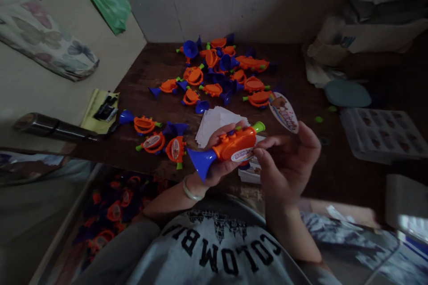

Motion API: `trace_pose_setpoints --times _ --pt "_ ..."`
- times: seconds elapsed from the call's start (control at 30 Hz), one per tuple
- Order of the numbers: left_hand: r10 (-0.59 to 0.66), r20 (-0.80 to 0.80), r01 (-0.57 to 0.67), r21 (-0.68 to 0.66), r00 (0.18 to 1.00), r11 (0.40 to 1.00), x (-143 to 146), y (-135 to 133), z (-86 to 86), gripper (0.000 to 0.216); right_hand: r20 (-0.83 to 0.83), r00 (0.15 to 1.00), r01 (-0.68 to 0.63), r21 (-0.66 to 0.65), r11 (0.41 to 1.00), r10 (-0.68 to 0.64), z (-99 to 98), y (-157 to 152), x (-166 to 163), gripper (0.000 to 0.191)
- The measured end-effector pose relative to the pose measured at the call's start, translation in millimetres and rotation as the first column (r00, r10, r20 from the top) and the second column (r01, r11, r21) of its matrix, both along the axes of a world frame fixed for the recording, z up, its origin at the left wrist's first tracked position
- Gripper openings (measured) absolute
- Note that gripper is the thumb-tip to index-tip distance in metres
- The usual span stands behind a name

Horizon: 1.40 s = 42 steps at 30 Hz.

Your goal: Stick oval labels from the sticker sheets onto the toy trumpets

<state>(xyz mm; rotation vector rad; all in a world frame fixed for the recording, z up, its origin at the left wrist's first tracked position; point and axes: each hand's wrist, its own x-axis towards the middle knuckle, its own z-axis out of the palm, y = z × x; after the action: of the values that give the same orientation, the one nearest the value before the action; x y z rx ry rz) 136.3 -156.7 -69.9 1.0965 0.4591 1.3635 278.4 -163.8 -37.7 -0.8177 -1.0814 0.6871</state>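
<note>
My left hand (217,160) grips an orange toy trumpet (230,146) with a blue bell and a green mouthpiece, held level above the near edge of the dark wooden table (334,164). My right hand (287,160) touches the oval label on the trumpet's side with its fingertips, and an oval printed sticker (284,112) stands up between its thumb and fingers. A wrist bangle (189,190) shows on my left arm.
Several more orange and blue trumpets (220,69) lie heaped at the back, with three (157,138) at the left front. White paper sheets (217,121) lie under my hands. A sticker sheet tray (381,133) sits right. More trumpets (110,213) lie below the table's left side.
</note>
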Motion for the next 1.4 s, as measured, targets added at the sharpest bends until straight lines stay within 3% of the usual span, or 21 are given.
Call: trace_pose_setpoints --times 0.27,0.63,1.13,1.4 --pt "-0.052 -0.035 0.051 -0.028 0.998 0.998 1 1 3.8 0.066 0.027 0.998 -0.057 -0.046 0.997 0.058 0.3 -2 0 0.072" --pt "-0.114 -0.026 0.113 -0.022 0.993 0.993 1 0 6.0 0.072 0.023 1.0 -0.014 -0.055 0.998 0.015 0.9 -2 -1 0.069" --pt "-0.023 0.014 0.024 -0.071 1.0 0.997 8 -3 9.6 0.053 0.053 0.999 0.008 -0.055 0.998 -0.005 1.8 -3 -5 0.067" --pt "0.049 -0.033 -0.048 0.021 0.998 0.999 9 -5 12.1 0.048 0.147 0.987 0.063 0.057 0.996 -0.071 1.5 0 -9 0.075"
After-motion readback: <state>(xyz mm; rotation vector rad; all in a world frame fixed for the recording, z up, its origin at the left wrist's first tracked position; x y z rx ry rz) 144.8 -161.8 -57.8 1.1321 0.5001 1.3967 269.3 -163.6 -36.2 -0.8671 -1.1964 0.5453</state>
